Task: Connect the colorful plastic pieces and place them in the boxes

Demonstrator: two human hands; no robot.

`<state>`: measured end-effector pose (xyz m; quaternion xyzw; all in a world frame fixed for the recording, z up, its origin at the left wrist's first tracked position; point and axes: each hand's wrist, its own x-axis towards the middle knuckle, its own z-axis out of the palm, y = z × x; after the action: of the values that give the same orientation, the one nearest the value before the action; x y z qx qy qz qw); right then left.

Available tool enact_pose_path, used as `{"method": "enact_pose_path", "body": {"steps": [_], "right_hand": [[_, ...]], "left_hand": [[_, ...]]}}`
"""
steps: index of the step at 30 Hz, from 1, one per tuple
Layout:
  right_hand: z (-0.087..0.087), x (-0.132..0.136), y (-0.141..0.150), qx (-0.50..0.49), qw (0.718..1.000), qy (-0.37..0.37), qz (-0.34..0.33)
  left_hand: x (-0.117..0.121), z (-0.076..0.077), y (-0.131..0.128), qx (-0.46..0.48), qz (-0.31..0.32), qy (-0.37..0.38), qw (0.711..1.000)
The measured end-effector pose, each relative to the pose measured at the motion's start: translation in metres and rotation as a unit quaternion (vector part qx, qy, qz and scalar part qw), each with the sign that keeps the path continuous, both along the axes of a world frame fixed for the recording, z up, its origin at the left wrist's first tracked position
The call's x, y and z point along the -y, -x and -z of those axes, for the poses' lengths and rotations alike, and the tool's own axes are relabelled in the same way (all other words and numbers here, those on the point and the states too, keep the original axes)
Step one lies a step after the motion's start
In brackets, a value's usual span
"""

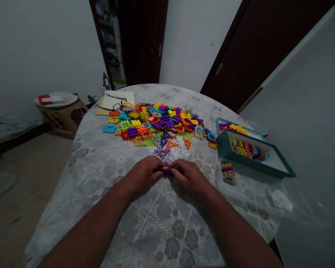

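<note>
Near the front of the pile, my left hand (pixel 147 172) and my right hand (pixel 188 175) meet with fingers closed around a small bundle of plastic building pieces (pixel 166 170). Purple, yellow and red show between the fingertips; most of the bundle is hidden by them. Just beyond lie white frame pieces (pixel 181 149), an orange triangular piece (pixel 172 144) and a purple piece (pixel 162 153). Behind these spreads a big heap of colourful plastic building pieces (pixel 156 124).
At right stand a teal box (pixel 268 169) with rows of pieces, its lid (pixel 256 133) with more, and a clear plastic tray (pixel 251 193) holding a sorted stack (pixel 228 174). Glasses (pixel 117 107) rest on paper (pixel 108 98) at the left. A stool (pixel 62 115) stands beyond the table edge.
</note>
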<state>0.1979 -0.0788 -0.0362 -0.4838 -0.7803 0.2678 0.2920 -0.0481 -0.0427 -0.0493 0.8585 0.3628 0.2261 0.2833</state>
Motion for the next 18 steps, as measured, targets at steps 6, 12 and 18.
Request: {"method": "enact_pose_path", "body": {"steps": [6,12,18], "right_hand": [[0.005,-0.001,0.003,0.060,0.998,-0.013,0.001],[0.016,-0.005,0.008,0.037,0.998,-0.041,-0.026],[0.024,-0.029,-0.001,0.026,0.977,-0.169,0.126]], "left_hand": [[0.000,0.003,0.000,0.013,-0.033,0.023,0.999],[0.000,0.002,0.002,0.048,-0.014,0.006,0.999],[0.001,-0.002,0.000,0.014,-0.008,0.032,0.999]]}}
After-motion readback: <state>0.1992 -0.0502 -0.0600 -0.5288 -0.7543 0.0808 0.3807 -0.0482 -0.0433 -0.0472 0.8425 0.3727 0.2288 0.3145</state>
